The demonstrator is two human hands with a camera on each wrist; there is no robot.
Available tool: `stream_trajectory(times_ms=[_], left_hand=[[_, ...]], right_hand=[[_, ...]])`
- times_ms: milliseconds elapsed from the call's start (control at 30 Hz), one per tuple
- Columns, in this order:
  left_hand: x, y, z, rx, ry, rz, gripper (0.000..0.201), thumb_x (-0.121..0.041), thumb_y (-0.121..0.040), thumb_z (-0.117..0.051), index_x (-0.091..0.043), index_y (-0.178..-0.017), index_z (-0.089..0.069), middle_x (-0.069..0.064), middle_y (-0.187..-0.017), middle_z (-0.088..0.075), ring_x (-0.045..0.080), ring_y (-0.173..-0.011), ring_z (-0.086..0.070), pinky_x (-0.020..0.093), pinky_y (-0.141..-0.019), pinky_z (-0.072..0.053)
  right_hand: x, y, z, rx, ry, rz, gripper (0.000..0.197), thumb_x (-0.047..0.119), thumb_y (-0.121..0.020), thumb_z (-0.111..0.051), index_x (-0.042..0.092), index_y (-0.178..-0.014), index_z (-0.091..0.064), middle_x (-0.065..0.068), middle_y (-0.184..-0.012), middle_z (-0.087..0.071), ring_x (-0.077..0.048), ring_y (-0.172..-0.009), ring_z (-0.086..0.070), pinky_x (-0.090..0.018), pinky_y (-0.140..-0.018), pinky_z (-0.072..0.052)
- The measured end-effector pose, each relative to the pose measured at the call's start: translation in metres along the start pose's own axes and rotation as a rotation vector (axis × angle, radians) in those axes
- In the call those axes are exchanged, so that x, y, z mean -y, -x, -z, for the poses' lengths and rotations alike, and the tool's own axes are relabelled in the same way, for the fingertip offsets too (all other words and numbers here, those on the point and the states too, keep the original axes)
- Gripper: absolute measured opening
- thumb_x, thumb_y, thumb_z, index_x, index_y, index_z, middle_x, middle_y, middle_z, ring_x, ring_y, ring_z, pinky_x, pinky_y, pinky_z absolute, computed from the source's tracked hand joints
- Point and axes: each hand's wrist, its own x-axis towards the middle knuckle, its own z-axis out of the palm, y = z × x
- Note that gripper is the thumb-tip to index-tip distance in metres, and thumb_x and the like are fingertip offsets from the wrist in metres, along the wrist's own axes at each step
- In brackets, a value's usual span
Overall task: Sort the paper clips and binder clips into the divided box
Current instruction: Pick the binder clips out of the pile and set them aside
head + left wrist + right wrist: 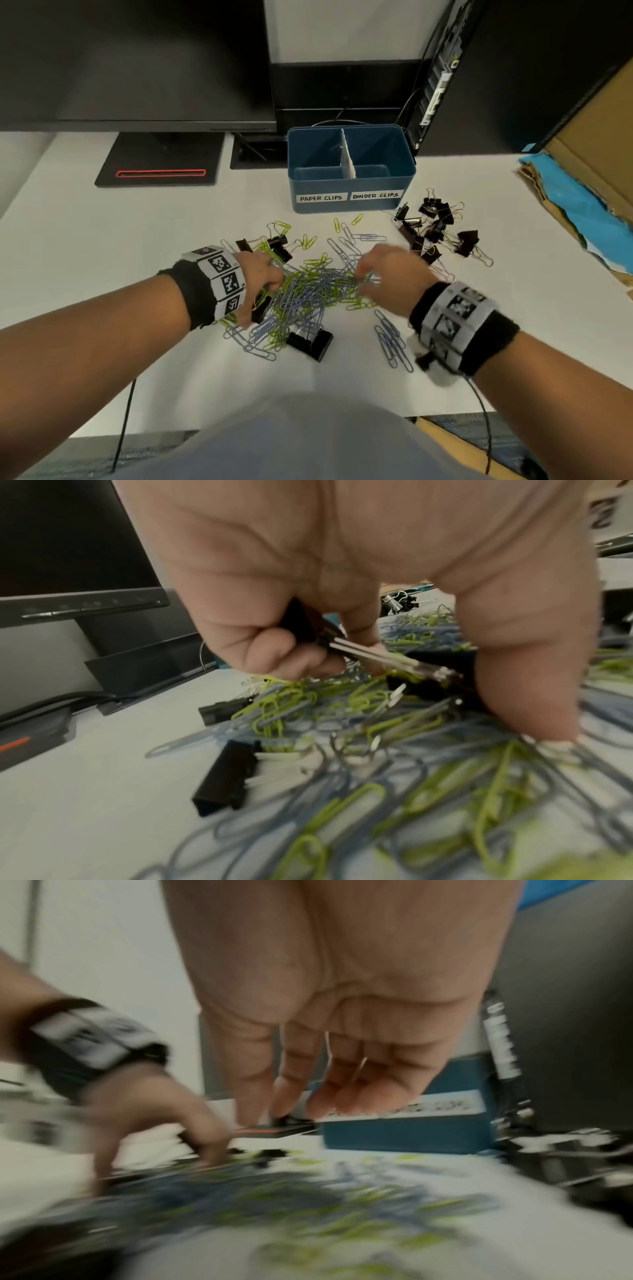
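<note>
Both compartments of the divided box at the far side of the desk look empty, so basically nothing's sorted yet. My left hand is down in the big tangle of paper clips, fingers curled round a black binder clip by its wire handles. My right hand hangs over the right edge of the pile, fingers loosely bent; it's too blurry to tell if it has anything. The rest of the binder clips sit in a heap right of the box. Paper clips are light, slippery and hook together, so I'd pinch small bunches. Binder clips are stiff and chunky; grab the body or handles.
</note>
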Motion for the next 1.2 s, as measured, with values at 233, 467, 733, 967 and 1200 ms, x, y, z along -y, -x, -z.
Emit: stream_trajectory(times_ms=[233,467,733,967,1200], left_hand=[[-0.004,0.006,-0.003,-0.147,0.006,0.01,0.056,-0.05,-0.072,-0.066,-0.029,-0.122,-0.052,-0.001,-0.112,-0.048,0.018,-0.104,-0.051,0.029,-0.076,-0.045],[0.002,0.019,0.008,-0.181,0.229,0.088,0.047,-0.047,-0.072,-0.067,-0.03,-0.115,-0.059,-0.003,-0.113,-0.056,0.017,-0.105,-0.054,0.035,-0.092,-0.049],[0.01,0.019,0.028,-0.253,0.337,0.152,0.042,-0.049,-0.067,-0.073,-0.026,-0.097,-0.055,-0.003,-0.101,-0.055,0.019,-0.095,-0.054,0.034,-0.084,-0.048],[0.005,0.013,0.037,-0.284,0.338,0.168,0.049,-0.053,-0.068,-0.072,-0.026,-0.105,-0.054,-0.004,-0.104,-0.052,0.017,-0.099,-0.051,0.031,-0.085,-0.043],[0.001,0.009,0.045,-0.307,0.364,0.148,0.051,-0.051,-0.068,-0.073,-0.026,-0.109,-0.055,-0.003,-0.107,-0.053,0.019,-0.102,-0.052,0.034,-0.089,-0.046]], right_hand=[[0.066,0.016,-0.053,0.34,0.212,0.267,0.057,0.053,-0.081,-0.059,0.018,-0.125,-0.049,-0.009,-0.122,-0.052,-0.029,-0.112,-0.051,-0.041,-0.089,-0.05],[0.071,0.01,-0.064,0.34,0.273,0.269,0.034,0.013,-0.093,-0.041,0.014,-0.128,-0.043,-0.017,-0.122,-0.049,-0.038,-0.115,-0.044,-0.048,-0.086,-0.049],[0.059,0.011,-0.066,0.322,0.295,0.297,0.043,0.007,-0.094,-0.033,0.02,-0.135,-0.034,-0.013,-0.128,-0.045,-0.034,-0.119,-0.035,-0.048,-0.089,-0.048],[0.052,0.005,-0.072,0.295,0.291,0.363,0.032,0.016,-0.095,-0.041,0.015,-0.127,-0.044,-0.012,-0.123,-0.052,-0.034,-0.112,-0.043,-0.044,-0.093,-0.044],[0.043,0.006,-0.05,0.289,0.096,0.33,0.022,0.007,-0.084,-0.049,0.007,-0.104,-0.058,-0.01,-0.11,-0.062,-0.029,-0.103,-0.053,-0.036,-0.088,-0.045]])
